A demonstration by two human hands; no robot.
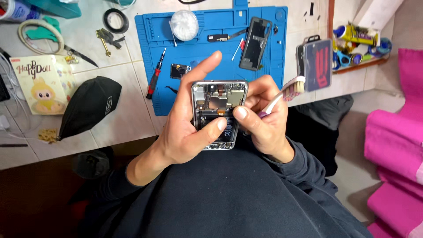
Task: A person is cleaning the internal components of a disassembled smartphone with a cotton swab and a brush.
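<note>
An opened phone (219, 98) with its back cover off shows its circuit board and battery. My left hand (187, 128) grips it from the left, thumb across the battery, index finger raised behind its top edge. My right hand (264, 121) rests against the phone's right side, thumb on the board near the middle, and holds a toothbrush (288, 90) whose bristled head points up and right. Both hands hover over my lap, near the table's front edge.
A blue work mat (211, 53) carries a red-handled screwdriver (155, 77), a removed phone back frame (255, 43), a round white container (184, 24) and small parts. A black pouch (88, 105), a key (105, 42), tape rolls and a case (315, 64) lie around. Pink cloth (396, 132) is at right.
</note>
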